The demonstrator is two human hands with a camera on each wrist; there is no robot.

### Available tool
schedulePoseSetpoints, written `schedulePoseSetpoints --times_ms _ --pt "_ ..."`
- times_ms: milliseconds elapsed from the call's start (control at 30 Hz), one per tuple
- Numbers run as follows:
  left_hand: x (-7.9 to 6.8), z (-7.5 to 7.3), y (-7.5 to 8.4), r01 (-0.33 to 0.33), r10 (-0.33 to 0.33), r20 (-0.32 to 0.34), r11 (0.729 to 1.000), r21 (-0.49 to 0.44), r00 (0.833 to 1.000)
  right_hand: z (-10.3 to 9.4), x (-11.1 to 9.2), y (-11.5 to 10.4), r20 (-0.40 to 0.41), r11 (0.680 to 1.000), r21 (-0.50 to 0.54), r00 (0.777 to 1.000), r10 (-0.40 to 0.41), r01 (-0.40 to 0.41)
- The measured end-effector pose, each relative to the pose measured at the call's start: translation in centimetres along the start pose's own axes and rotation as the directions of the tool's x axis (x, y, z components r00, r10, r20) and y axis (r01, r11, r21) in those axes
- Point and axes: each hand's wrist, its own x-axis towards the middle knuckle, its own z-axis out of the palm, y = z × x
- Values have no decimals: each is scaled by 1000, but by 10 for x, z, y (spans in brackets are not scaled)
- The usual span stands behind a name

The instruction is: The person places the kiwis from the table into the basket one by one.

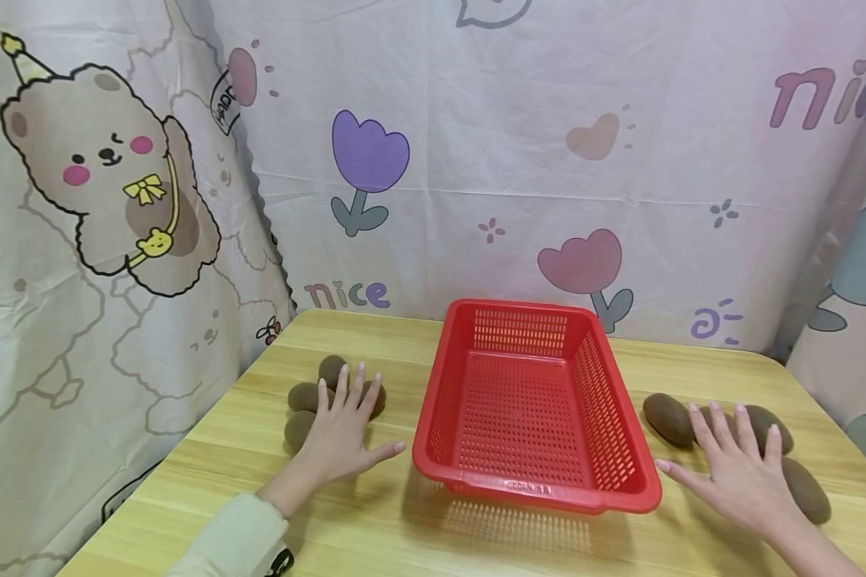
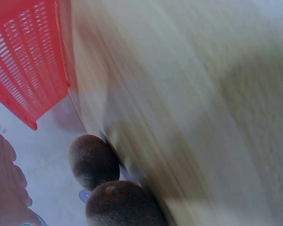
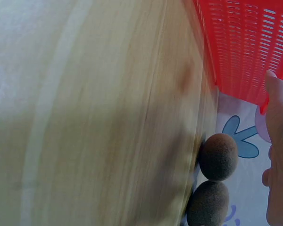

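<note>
A red slotted plastic basket (image 1: 520,417) stands between the two hands with nothing in it. My left hand (image 1: 342,441) is spread over a group of brown kiwis (image 1: 309,397), its fingers straight and its thumb pointing toward the basket. Over a second group of kiwis (image 1: 668,418) on the right, my right hand (image 1: 739,481) is spread likewise, thumb tip close to the basket's side. Fingers partly hide some of the fruit in both groups. In the left wrist view two fuzzy kiwis (image 2: 127,205) show below the hand; the right wrist view also has two kiwis (image 3: 218,157).
Everything stands on a light wood-grain table (image 1: 375,529). A printed cloth (image 1: 440,160) with tulips and lettering hangs behind its far edge. Another cloth with a bear (image 1: 108,176) hangs along the left side.
</note>
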Motion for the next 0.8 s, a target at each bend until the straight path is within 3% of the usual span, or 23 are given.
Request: schedulePoseSetpoints --times_ms 600,700,800 --pt "2 1 -8 3 -3 -4 1000 -5 1000 -6 4 2 34 999 8 999 39 -40" --pt "1 -1 -7 11 -11 -4 1000 0 1000 -7 6 3 1 997 63 999 37 -37" --pt "2 -5 -2 15 -15 -7 1000 -23 1000 -6 9 5 -93 988 152 995 27 -13"
